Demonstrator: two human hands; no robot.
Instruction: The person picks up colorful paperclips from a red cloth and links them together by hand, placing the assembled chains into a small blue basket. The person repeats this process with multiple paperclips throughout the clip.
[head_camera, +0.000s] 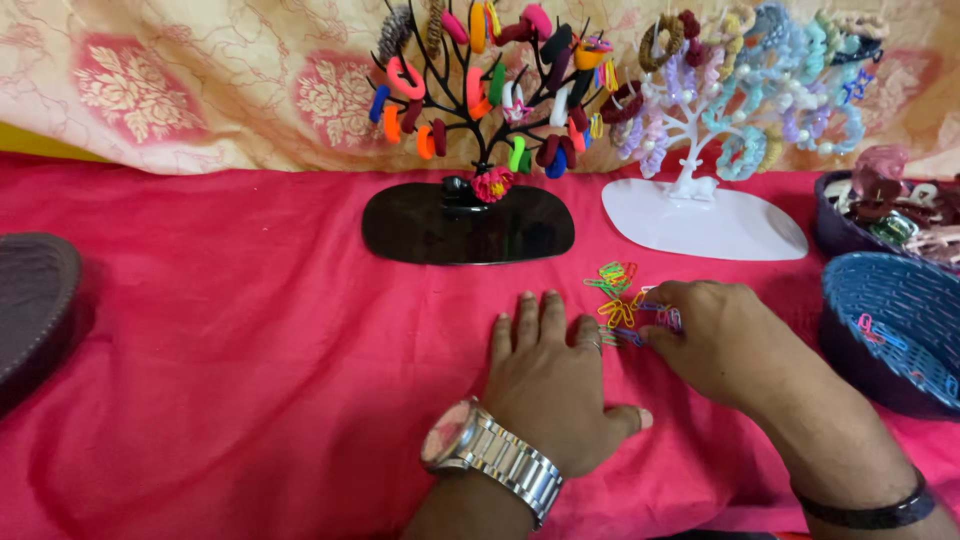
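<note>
My left hand (555, 380) lies flat, palm down, on the red cloth (250, 340), fingers apart, a metal watch on its wrist. Just right of it my right hand (720, 335) curls over a small heap of coloured paper clips (618, 295), its fingertips touching the clips nearest me. Whether those fingers pinch any clip is hidden. Most of the clips lie loose between my two hands and the tree stands.
A black tree stand (470, 225) hung with hair ties and a white tree stand (700, 215) hung with scrunchies stand behind the clips. A blue woven basket (885, 340) with a few clips and a dark bowl (835, 230) of hair clips sit right. A dark round object (35, 300) lies left.
</note>
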